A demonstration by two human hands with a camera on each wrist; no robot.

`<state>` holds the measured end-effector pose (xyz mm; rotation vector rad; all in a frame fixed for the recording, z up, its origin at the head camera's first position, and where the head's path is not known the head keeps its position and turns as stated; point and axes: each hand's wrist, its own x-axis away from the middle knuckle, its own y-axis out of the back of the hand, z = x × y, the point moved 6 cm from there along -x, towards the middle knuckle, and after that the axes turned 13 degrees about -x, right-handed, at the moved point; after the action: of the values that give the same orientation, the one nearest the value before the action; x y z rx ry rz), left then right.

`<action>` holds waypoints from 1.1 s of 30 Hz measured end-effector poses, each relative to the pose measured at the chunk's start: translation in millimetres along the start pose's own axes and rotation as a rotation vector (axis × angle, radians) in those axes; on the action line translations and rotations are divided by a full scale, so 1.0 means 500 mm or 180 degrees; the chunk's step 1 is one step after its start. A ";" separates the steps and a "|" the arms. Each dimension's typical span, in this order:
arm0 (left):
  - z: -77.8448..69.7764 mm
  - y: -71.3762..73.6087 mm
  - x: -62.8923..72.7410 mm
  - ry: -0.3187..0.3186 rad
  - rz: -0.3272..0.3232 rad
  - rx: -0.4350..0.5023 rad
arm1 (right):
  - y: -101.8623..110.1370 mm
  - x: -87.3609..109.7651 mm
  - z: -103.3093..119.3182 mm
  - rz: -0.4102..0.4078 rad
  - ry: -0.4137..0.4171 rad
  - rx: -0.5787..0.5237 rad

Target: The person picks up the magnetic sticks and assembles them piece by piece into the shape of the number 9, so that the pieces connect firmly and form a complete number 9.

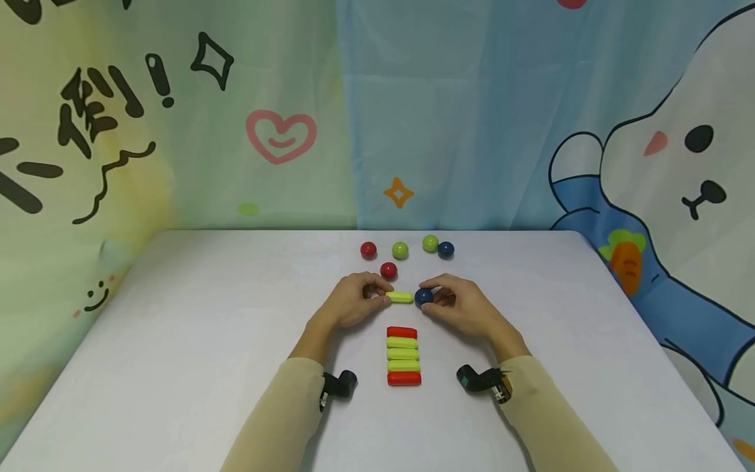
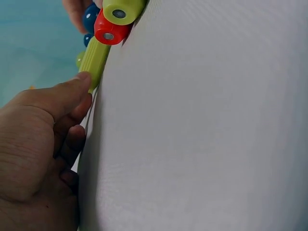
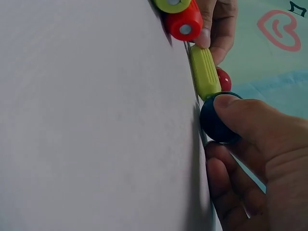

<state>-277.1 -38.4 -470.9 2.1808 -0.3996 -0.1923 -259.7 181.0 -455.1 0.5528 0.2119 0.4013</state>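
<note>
Between thumb and fingers my left hand [image 1: 356,298] pinches one end of a yellow-green rod [image 1: 400,297], low over the table. My right hand [image 1: 463,305] pinches a dark blue ball [image 1: 423,297] by the rod's other end. In the right wrist view the ball [image 3: 217,120] meets the tip of the rod [image 3: 205,72], or nearly so; whether they are joined I cannot tell. Nearer the front lies a column of rods side by side, a red rod [image 1: 404,379] at each end and yellow-green rods [image 1: 403,354] between; a metal disc shows in some rod ends.
Beyond the hands sit two red balls [image 1: 368,250], two green balls [image 1: 400,250] and another blue ball [image 1: 445,250] near the back edge. The white table [image 1: 206,341] ends at a printed curtain [image 1: 448,131]. Each wrist wears a small black camera [image 1: 341,384].
</note>
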 end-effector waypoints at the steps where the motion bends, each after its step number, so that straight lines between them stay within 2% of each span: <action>1: -0.001 0.001 0.000 0.0005 -0.0005 0.0005 | -0.001 -0.001 0.000 -0.0003 0.0007 0.0000; 11: -0.001 -0.006 -0.003 0.0018 -0.0072 0.0019 | -0.001 -0.005 -0.015 -0.0027 -0.0117 -0.0060; 20: -0.006 -0.012 -0.008 0.0027 -0.0116 0.0108 | 0.009 -0.002 -0.039 -0.0040 -0.0445 -0.0236; 28: 0.001 0.001 -0.008 -0.0008 -0.0218 0.0407 | 0.017 -0.010 -0.043 -0.0024 -0.0337 -0.0395; 33: 0.005 0.012 -0.004 -0.0027 -0.0323 0.0318 | 0.015 -0.014 -0.046 -0.0065 -0.0259 -0.0512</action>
<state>-281.2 -43.0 -467.8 2.3012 -0.3094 -0.2422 -275.4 194.6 -469.5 0.4075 0.1057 0.3715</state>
